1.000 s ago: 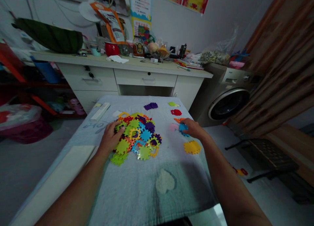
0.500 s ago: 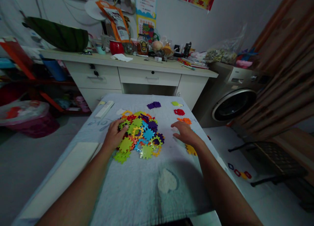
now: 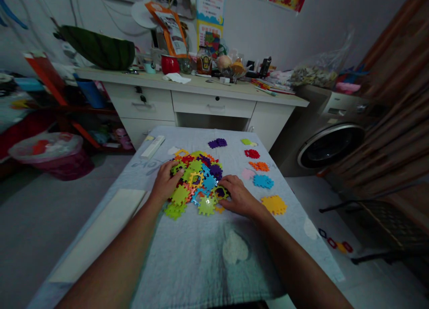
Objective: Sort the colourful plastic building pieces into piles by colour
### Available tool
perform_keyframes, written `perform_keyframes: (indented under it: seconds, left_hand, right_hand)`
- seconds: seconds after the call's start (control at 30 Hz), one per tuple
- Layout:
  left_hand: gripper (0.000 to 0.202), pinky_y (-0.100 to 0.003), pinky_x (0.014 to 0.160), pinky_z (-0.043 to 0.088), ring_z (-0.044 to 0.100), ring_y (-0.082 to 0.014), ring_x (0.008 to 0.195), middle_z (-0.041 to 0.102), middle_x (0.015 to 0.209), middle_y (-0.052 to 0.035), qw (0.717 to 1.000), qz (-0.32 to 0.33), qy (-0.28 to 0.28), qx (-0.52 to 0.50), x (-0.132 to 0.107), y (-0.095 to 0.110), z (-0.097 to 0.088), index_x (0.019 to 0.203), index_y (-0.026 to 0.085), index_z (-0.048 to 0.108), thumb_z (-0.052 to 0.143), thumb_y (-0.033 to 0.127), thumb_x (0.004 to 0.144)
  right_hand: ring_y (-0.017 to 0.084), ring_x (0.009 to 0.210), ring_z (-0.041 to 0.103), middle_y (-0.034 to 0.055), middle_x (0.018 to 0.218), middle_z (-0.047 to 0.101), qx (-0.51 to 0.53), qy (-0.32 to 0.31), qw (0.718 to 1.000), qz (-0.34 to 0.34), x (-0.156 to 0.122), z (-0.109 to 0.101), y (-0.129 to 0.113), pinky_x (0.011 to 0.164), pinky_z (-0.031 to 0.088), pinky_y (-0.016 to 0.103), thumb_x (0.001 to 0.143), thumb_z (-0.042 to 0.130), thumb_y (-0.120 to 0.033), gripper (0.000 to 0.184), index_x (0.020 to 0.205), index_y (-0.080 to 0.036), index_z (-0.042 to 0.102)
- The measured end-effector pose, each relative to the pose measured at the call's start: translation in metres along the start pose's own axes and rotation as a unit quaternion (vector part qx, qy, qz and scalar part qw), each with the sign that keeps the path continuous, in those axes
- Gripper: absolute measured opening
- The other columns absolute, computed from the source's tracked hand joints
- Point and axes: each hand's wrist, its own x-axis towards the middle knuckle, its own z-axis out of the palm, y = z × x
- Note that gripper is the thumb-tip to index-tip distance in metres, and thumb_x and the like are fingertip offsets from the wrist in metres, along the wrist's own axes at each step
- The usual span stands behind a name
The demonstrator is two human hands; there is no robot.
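Note:
A heap of interlocking plastic building pieces (image 3: 194, 180) in lime green, yellow, purple, blue, orange and red lies on the cloth-covered table. My left hand (image 3: 165, 182) rests on the heap's left edge, its thumb and fingers apart over a lime green piece. At the right edge, my right hand (image 3: 240, 195) reaches in with thumb and fingers apart around a lime green open-centred piece (image 3: 220, 192). Sorted groups lie apart from the heap: purple pieces (image 3: 217, 143), lime green pieces (image 3: 246, 141), red pieces (image 3: 252, 154), orange pieces (image 3: 259, 166), blue pieces (image 3: 263, 181) and yellow pieces (image 3: 274, 205).
A long white box-like strip (image 3: 100, 233) lies along the table's left side, with a smaller white bar (image 3: 153, 147) farther back. Beyond stands a white desk (image 3: 214, 102) crowded with jars and a watermelon (image 3: 97, 47). A washing machine (image 3: 331, 134) is at the right.
My right hand has moved left from beside the sorted groups to the heap's right edge, uncovering the blue and yellow groups. My left hand stays at the heap. The view has shifted slightly.

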Motion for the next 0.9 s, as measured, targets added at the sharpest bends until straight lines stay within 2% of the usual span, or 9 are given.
perform_keyframes:
  seconds: [0.13, 0.27, 0.37, 0.53, 0.73, 0.9]
  left_hand:
    - [0.042, -0.043, 0.109, 0.036, 0.051, -0.0247, 0.120, 0.055, 0.118, -0.0083, 1.000, -0.007, 0.001, -0.002, 0.000, 0.001, 0.000, 0.112, 0.020, 0.060, 0.054, 0.049, 0.082]
    - [0.041, -0.043, 0.109, 0.037, 0.051, -0.0245, 0.120, 0.055, 0.119, -0.0081, 1.000, -0.003, -0.004, 0.002, 0.001, 0.001, 0.000, 0.112, 0.021, 0.060, 0.054, 0.049, 0.083]
    - [0.042, -0.043, 0.109, 0.037, 0.050, -0.0245, 0.120, 0.055, 0.120, -0.0084, 1.000, -0.001, -0.003, 0.005, 0.001, 0.002, 0.000, 0.113, 0.021, 0.060, 0.054, 0.049, 0.083]
    - [0.042, -0.044, 0.109, 0.036, 0.049, -0.0253, 0.122, 0.055, 0.119, -0.0081, 1.000, -0.008, -0.001, 0.002, 0.001, 0.004, 0.000, 0.112, 0.021, 0.060, 0.054, 0.048, 0.082]
    - [0.044, -0.045, 0.109, 0.036, 0.050, -0.0258, 0.120, 0.054, 0.119, -0.0089, 1.000, -0.015, 0.004, 0.001, 0.001, 0.005, 0.000, 0.110, 0.020, 0.061, 0.054, 0.051, 0.080]
    - [0.046, -0.045, 0.110, 0.035, 0.049, -0.0264, 0.122, 0.053, 0.121, -0.0086, 1.000, -0.022, 0.001, 0.005, 0.001, 0.006, 0.000, 0.111, 0.021, 0.060, 0.053, 0.054, 0.080]
  right_hand:
    - [0.024, 0.102, 0.052, 0.0102, 0.110, 0.058, 0.012, 0.056, 0.998, 0.018, 0.001, 0.004, 0.008, 0.092, 0.043, 0.039, 0.076, 0.070, -0.032, 0.043, 0.115, -0.018, 0.059]
    - [0.026, 0.105, 0.053, 0.0121, 0.113, 0.059, -0.010, 0.127, 0.990, 0.055, -0.001, -0.001, 0.023, 0.093, 0.043, 0.042, 0.078, 0.067, -0.034, 0.046, 0.120, -0.018, 0.056]
    - [0.028, 0.107, 0.053, 0.0132, 0.115, 0.059, -0.041, 0.154, 0.983, 0.086, -0.007, -0.014, 0.039, 0.095, 0.042, 0.045, 0.078, 0.067, -0.034, 0.046, 0.119, -0.017, 0.057]
    - [0.029, 0.103, 0.057, 0.0132, 0.109, 0.060, -0.092, 0.209, 0.960, 0.162, -0.021, -0.049, 0.074, 0.093, 0.045, 0.046, 0.077, 0.067, -0.037, 0.041, 0.112, -0.017, 0.062]
    - [0.022, 0.086, 0.063, 0.0117, 0.106, 0.064, -0.086, 0.200, 0.950, 0.225, -0.016, -0.083, 0.113, 0.080, 0.050, 0.037, 0.074, 0.069, -0.037, 0.043, 0.112, -0.017, 0.063]
    - [0.020, 0.081, 0.063, 0.0099, 0.100, 0.067, -0.097, 0.170, 0.937, 0.290, 0.018, -0.086, 0.138, 0.077, 0.048, 0.032, 0.074, 0.070, -0.036, 0.034, 0.102, -0.017, 0.066]
